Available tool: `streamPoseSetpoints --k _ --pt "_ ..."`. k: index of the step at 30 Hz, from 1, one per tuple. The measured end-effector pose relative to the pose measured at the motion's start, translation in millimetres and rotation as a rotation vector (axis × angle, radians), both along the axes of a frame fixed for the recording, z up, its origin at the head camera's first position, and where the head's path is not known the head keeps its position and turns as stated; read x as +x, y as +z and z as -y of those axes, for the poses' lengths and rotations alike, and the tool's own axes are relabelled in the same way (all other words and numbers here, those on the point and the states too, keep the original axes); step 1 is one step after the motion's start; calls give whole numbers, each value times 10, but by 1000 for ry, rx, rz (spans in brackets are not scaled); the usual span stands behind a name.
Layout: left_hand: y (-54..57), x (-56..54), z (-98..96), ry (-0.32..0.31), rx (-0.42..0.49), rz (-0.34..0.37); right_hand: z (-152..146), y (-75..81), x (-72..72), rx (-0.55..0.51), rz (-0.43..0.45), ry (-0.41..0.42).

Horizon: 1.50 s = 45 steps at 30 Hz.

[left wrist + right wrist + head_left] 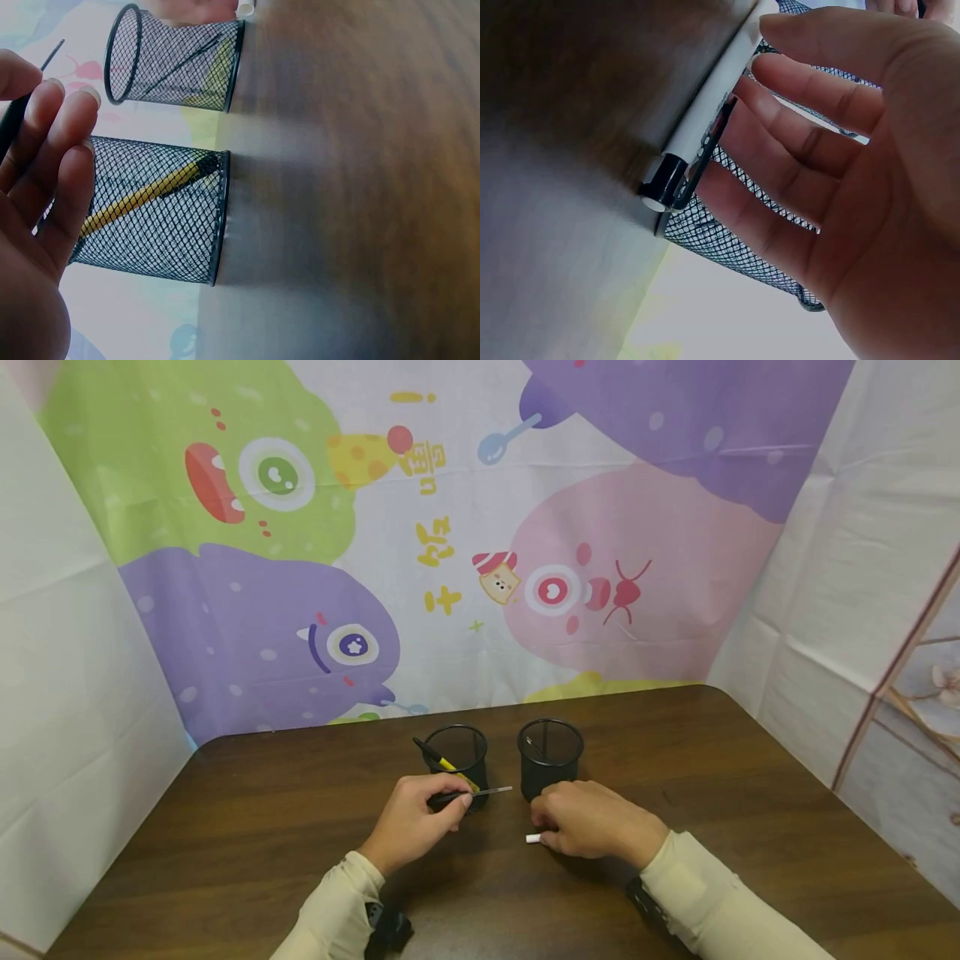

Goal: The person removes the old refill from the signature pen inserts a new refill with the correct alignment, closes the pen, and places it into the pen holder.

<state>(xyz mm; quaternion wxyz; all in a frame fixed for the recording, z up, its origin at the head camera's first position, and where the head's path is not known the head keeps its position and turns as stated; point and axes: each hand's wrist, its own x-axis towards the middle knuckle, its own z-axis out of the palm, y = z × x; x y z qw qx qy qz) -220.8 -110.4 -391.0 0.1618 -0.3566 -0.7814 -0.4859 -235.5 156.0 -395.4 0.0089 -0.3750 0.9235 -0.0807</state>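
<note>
My left hand [420,818] pinches a slim black-handled tool [491,791] with a thin metal tip pointing right; its kind is unclear. It is just in front of the left black mesh pen cup [172,247], in which a yellow-and-black pen [142,196] leans. Low on the table, my right hand [596,818] pinches a white pen [716,97] with a black clip between thumb and fingers. The pen lies along the tabletop, close to the right mesh cup [551,771]. Inside that cup leans a thin dark stick [180,66].
Both cups stand upright with a gap between them on the brown wooden table [225,827]. Behind the table hangs a cartoon-printed cloth [457,652]. White sheets [75,610] close off the sides. A dark device [388,931] is strapped under the left wrist.
</note>
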Motion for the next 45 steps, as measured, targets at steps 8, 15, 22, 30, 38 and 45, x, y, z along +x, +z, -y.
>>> streamPoseSetpoints --k 8,15,22,30,38,45 --pt "-280 -206 51 -3 -12 1 15 -15 -19 -30 -55 23" --pt "-285 -201 67 -21 1 14 35 10 -8 -72 -106 51" --pt "-136 -80 18 -12 -2 19 44 32 4 -103 -100 65" --pt "-150 -107 27 2 -10 25 55 57 18 -147 -186 80" --pt "-262 -212 67 -38 -12 22 75 80 32 -199 -322 25" --pt "-256 -203 78 -50 -21 33 99 99 29 -264 -366 43"
